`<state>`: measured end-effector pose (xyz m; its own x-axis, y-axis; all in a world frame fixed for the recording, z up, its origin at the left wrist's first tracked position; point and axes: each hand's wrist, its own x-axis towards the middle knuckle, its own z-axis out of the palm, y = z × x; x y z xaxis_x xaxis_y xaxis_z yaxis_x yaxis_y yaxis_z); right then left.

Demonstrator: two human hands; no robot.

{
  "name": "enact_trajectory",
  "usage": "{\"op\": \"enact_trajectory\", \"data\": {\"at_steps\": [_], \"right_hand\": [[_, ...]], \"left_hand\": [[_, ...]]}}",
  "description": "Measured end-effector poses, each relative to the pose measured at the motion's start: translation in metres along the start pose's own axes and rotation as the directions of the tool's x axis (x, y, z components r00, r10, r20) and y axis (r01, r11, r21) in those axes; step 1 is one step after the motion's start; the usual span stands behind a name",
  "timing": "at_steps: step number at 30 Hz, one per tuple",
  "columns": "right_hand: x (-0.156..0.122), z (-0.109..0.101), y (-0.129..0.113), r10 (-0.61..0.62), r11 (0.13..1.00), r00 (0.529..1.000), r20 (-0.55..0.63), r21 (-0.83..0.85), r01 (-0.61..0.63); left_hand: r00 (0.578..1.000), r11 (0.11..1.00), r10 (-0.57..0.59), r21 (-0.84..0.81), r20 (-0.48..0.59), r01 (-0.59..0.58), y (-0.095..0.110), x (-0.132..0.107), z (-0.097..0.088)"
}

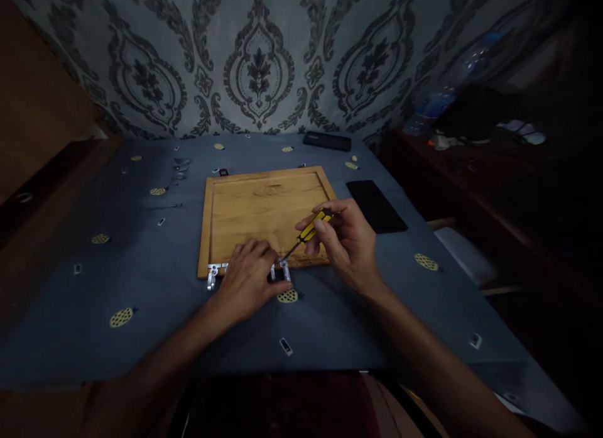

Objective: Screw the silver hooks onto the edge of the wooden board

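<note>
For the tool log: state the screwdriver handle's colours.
Yellow and black screwdriver handle, clearest in the head view.

A small screwdriver (313, 227) with a yellow-and-black handle tilts at centre frame, handle up-right, dark shaft slanting down-left to a silver hook rail (285, 269). The rail lies along the lower edge of a pale wooden board (264, 205) lying flat mid-frame; its hooks point down-frame, its middle under the left hand (247, 278).

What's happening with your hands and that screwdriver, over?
Right hand gripping yellow screwdriver, tip at metal bracket. Left hand resting on bracket at wooden board edge. Black phone beside board, apart.
</note>
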<state>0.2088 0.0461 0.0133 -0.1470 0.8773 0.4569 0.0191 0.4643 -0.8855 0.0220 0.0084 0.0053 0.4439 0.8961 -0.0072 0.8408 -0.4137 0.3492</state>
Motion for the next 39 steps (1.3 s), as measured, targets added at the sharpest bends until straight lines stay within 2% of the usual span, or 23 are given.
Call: {"op": "enact_trajectory", "data": {"at_steps": [14,21,39], "right_hand": [[-0.0059,0.0014,0.0011,-0.079,0.994,0.997,0.019,-0.078,0.081],[-0.0056,0.0008,-0.0013,-0.069,0.996,0.997,-0.021,-0.053,0.068],[-0.0059,0.0009,0.0009,-0.063,0.997,0.998,0.009,-0.052,0.063]], "left_hand": [[1.0,1.0,0.016,-0.001,-0.025,-0.016,-0.0012,-0.0005,0.0014],[1.0,1.0,-0.001,-0.003,-0.015,0.001,0.0005,-0.0001,-0.0005],[1.0,1.0,0.008,-0.002,-0.015,-0.008,-0.0004,0.0003,0.0005]]}}
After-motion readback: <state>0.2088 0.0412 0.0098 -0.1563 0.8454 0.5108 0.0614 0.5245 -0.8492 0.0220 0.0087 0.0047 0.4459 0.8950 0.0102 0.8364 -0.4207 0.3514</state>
